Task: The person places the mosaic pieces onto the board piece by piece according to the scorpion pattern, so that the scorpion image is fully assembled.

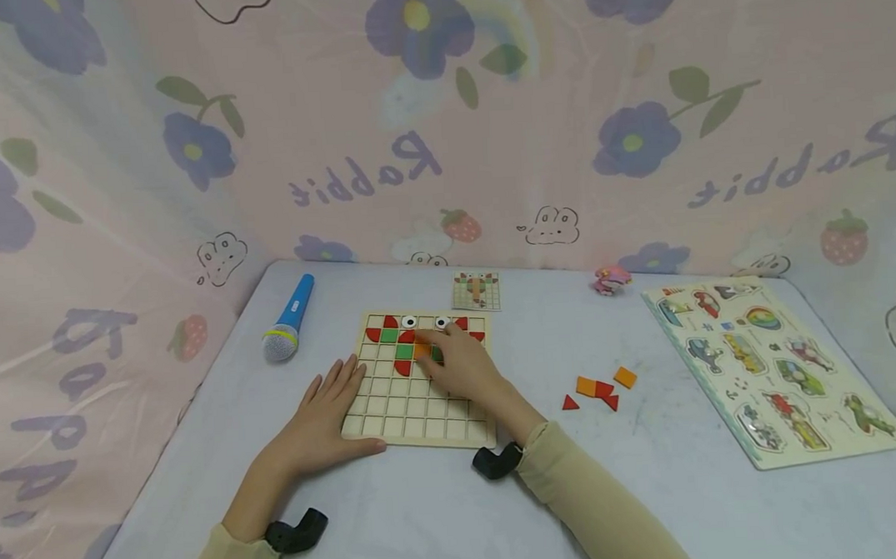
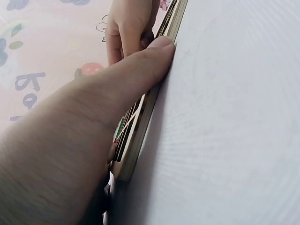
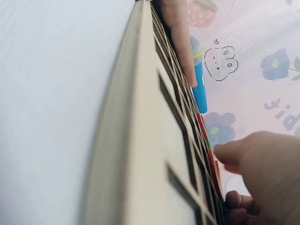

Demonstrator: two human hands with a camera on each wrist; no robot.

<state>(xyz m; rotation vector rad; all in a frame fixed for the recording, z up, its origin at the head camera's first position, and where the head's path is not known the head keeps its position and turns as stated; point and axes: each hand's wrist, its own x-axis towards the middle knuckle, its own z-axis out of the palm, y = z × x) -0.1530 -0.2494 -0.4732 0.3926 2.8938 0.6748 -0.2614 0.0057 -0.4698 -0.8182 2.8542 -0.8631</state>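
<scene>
A wooden grid board [image 1: 404,408] lies on the table, with red, green and orange tiles and two round eye pieces in its upper part. My left hand [image 1: 315,431] rests at the board's lower left corner. Its fingers are spread along the left side and its thumb lies against the near edge. Over the upper middle of the grid, my right hand [image 1: 467,366] pinches an orange tile [image 1: 421,350] between thumb and index finger, right at a green tile [image 1: 405,351]. The right hand covers part of the pattern on the right.
Behind the board lies a small pattern card [image 1: 476,292]. A blue toy microphone [image 1: 293,315] is at the left. Several loose tiles [image 1: 586,386] lie to the right, with a pink figurine [image 1: 611,280] behind and a picture puzzle board [image 1: 778,365] farther right.
</scene>
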